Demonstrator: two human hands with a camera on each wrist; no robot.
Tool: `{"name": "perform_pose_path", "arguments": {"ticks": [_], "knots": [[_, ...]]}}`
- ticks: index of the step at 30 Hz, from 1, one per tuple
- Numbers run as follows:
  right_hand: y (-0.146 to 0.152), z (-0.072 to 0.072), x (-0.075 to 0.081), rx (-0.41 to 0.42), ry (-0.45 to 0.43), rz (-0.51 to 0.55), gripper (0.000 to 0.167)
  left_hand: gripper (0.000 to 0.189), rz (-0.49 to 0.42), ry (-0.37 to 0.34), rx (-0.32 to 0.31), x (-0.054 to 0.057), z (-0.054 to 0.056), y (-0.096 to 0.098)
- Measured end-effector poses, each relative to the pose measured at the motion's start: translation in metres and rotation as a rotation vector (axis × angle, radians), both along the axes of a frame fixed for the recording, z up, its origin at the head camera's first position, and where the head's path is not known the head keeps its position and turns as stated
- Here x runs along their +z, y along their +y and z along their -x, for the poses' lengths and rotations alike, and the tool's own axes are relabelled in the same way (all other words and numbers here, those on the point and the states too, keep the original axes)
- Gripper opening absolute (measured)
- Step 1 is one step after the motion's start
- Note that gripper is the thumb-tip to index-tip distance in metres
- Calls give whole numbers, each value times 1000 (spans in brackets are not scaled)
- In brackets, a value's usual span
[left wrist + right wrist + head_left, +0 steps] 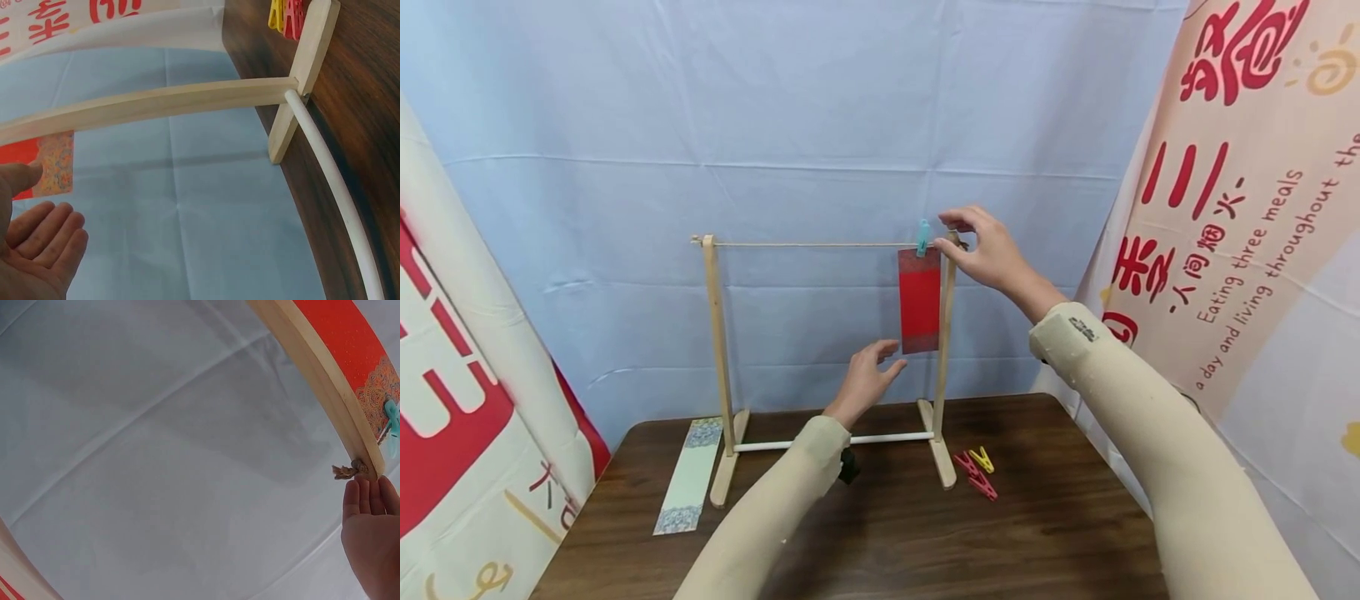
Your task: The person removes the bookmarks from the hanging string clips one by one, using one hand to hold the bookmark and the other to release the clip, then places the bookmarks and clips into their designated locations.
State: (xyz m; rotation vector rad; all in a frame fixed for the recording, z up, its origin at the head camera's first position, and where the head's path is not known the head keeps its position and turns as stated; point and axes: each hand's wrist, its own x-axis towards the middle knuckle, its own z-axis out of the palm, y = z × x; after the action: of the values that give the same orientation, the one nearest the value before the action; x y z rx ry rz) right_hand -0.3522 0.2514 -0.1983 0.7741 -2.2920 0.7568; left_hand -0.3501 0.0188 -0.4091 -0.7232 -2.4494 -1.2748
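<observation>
A red paper strip (920, 302) with patterned ends hangs from a string (812, 244), clipped by a turquoise clothespin (922, 238). My right hand (988, 247) is just right of the clothespin, at the top of the wooden frame's right post (946, 350), thumb and fingers apart. In the right wrist view its fingertips are right by the post top, near the string's knot (353, 469). My left hand (867, 379) is held below and left of the strip's lower end, holding nothing. The left wrist view shows its fingers (53, 234) extended and the thumb overlapping the strip's patterned end (56, 165).
Red clothespins (977, 477) and a yellow clothespin (982, 459) lie right of the frame's foot. A pale strip with blue patterned ends (691, 475) lies by the left foot. A white rod (887, 437) joins the posts low down. A blue cloth (820, 125) hangs behind.
</observation>
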Motion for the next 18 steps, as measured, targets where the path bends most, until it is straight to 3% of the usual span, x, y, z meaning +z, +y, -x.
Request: {"name": "perform_pose_path", "arguments": {"ticks": [18], "knots": [[-8, 3, 10, 7, -59, -21, 52, 46, -12, -44, 1, 1, 4, 9]]}}
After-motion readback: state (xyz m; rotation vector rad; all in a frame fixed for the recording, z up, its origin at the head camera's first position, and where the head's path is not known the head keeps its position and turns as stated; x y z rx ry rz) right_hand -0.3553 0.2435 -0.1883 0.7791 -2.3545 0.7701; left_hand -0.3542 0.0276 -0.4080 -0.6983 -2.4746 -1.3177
